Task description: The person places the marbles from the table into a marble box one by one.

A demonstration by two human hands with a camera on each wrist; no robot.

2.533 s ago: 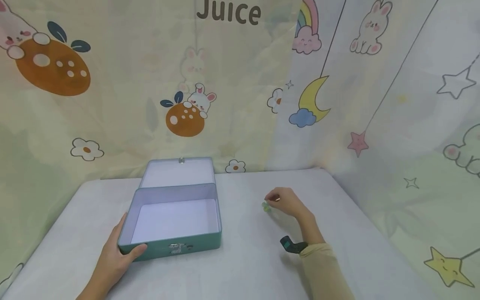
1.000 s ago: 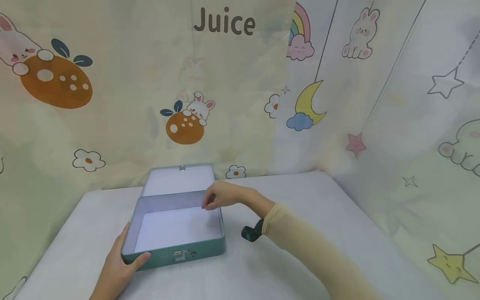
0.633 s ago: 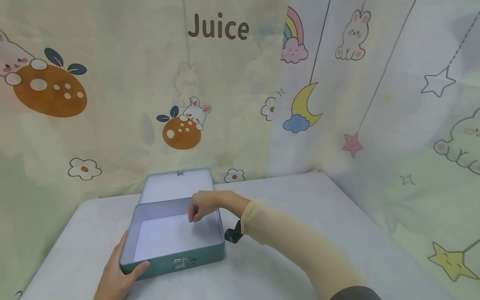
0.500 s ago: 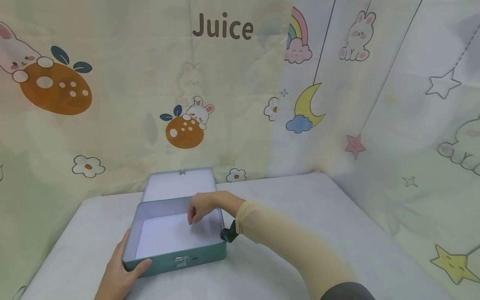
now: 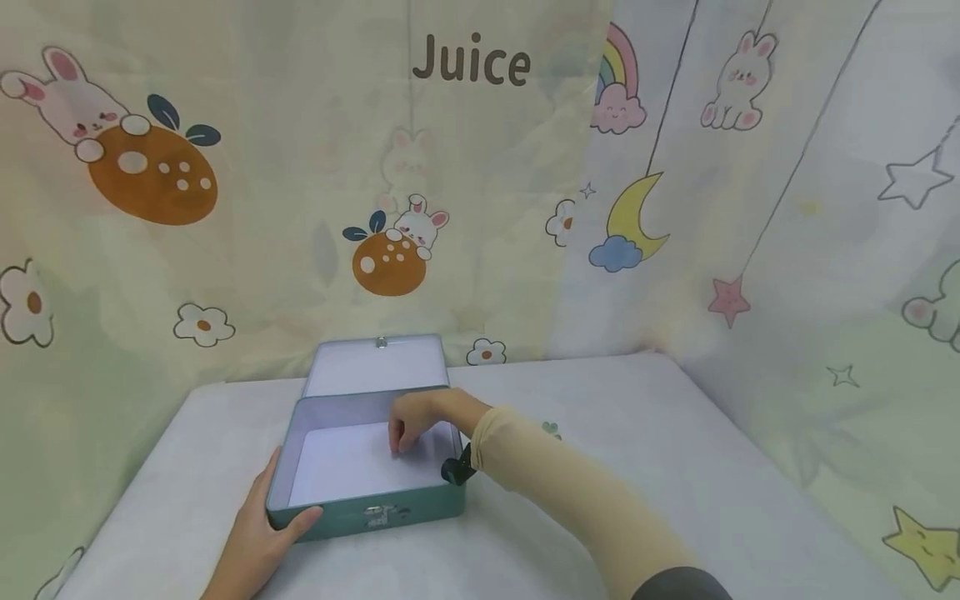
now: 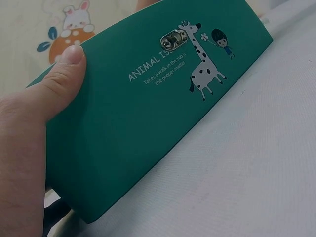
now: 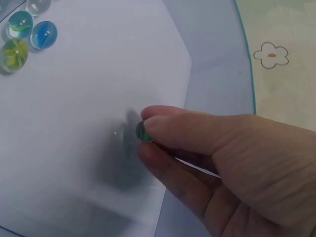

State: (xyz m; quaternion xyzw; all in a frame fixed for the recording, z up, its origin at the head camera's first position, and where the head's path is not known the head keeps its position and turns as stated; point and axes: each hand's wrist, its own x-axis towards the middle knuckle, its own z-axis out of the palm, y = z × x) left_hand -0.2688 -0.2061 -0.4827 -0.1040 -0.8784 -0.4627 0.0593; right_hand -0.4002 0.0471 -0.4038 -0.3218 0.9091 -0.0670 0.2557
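Observation:
A green tin box [image 5: 375, 518] with a giraffe print stands on the table, its lid [image 5: 378, 367] folded back. My left hand [image 5: 258, 525] grips its near left corner, thumb on the front wall and fingers along the left side. Inside the box, my right hand [image 5: 414, 421] is low over the white bottom. The right wrist view shows it pinching a green glass marble [image 7: 143, 132] between thumb and fingertips. Several other marbles, such as a blue marble [image 7: 44, 35] and a yellow marble [image 7: 14, 55], lie on the box's bottom, hidden from the head view.
Small green pieces [image 5: 551, 429], probably marbles, lie on the white-covered table [image 5: 645, 442] just beyond the right sleeve [image 5: 570, 492]. A printed curtain [image 5: 480, 167] hangs behind and to the right. A dark wrist camera [image 5: 455, 469] juts over the box's right rim.
My right hand has moved left from the small green pieces on the table into the box, then lower and slightly nearer. My left hand keeps its grip on the box. The head view has shifted.

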